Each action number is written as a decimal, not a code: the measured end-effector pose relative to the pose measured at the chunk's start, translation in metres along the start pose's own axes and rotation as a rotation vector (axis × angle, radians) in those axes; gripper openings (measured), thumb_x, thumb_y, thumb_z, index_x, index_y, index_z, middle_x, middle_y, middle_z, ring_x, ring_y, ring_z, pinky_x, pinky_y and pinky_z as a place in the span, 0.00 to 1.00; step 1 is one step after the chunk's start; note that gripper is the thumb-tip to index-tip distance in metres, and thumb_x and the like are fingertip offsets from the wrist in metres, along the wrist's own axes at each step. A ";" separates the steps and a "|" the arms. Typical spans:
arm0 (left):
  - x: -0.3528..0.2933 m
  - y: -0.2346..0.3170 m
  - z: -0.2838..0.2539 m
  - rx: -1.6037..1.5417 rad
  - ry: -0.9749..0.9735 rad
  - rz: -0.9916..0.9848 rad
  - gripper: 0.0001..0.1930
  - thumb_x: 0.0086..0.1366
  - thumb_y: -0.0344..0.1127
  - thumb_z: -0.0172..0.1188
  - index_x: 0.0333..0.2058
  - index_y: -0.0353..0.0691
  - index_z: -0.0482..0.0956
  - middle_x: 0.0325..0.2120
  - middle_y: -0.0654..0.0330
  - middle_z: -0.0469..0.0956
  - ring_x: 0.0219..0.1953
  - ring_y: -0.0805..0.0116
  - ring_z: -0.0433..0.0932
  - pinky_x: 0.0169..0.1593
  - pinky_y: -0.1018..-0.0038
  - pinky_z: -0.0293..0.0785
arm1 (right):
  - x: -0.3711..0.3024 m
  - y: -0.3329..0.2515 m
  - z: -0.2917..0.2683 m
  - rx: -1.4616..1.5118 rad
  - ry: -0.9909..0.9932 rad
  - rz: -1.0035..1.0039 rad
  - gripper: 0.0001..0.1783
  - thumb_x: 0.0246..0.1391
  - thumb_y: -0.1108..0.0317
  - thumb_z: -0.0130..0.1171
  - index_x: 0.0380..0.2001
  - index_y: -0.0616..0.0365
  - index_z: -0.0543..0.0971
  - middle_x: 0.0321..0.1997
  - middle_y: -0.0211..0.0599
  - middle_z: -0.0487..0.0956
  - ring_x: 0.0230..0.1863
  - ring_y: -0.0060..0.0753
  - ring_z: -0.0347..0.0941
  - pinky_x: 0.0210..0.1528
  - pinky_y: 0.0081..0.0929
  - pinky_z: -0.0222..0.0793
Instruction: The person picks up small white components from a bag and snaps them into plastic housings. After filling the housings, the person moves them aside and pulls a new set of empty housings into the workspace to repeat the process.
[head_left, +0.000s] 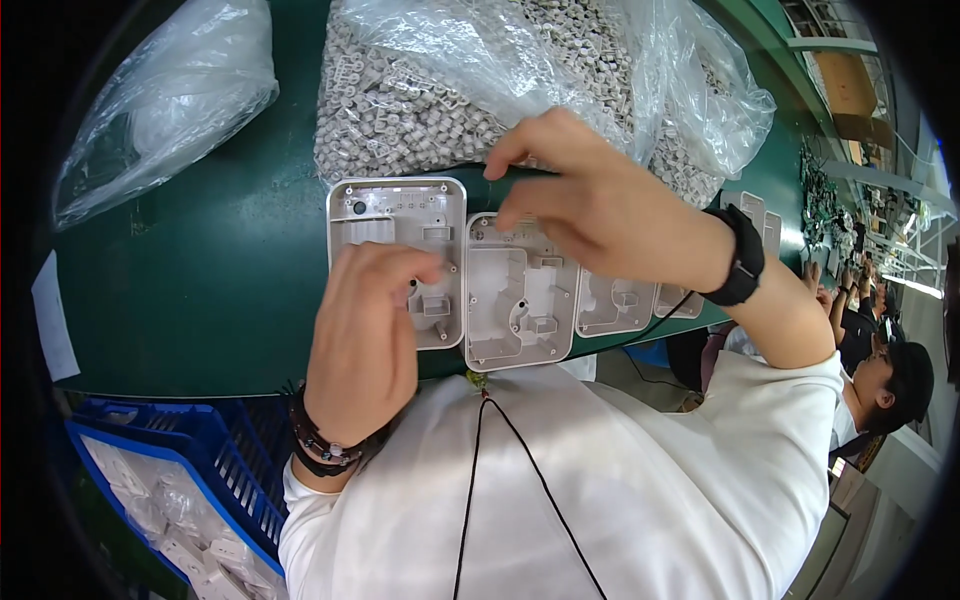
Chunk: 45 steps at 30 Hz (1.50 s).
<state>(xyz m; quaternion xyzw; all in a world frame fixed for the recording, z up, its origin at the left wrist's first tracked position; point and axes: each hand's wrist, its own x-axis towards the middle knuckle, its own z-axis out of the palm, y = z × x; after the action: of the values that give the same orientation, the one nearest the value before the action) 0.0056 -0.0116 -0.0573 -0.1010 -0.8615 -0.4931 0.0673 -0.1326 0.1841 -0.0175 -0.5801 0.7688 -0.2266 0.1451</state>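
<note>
My left hand (366, 325) is over the lower left of a white plastic housing (453, 215), its fingers curled inward. Whatever it may pinch is hidden beneath the fingers. My right hand (610, 205) hovers above the upper part of a second white plastic housing (497, 285). Its thumb and forefinger are apart, with nothing visible between them. Both housings lie open side up, showing inner ribs, posts and small compartments. A large clear plastic bag (400, 120) full of small light-grey plastic pieces lies just beyond them.
More white housings (615, 300) continue in a row to the right. An empty-looking clear bag (185, 100) lies far left on the green table (200, 300). A blue crate (240, 470) with wrapped white parts stands below left. Another person (885, 385) sits at the right.
</note>
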 end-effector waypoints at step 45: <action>-0.049 -0.027 0.001 -0.019 0.201 -0.258 0.28 0.44 0.16 0.41 0.49 0.36 0.68 0.53 0.47 0.62 0.52 0.50 0.64 0.52 0.66 0.63 | 0.102 -0.006 0.050 -0.347 -0.071 -0.283 0.06 0.39 0.64 0.55 0.20 0.49 0.80 0.39 0.27 0.69 0.47 0.27 0.63 0.49 0.27 0.57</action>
<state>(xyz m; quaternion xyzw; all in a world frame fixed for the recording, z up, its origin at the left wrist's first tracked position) 0.0464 -0.0295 -0.0902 0.0596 -0.8515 -0.5133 0.0886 -0.1327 0.0760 -0.0535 -0.7062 0.7015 -0.0885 0.0366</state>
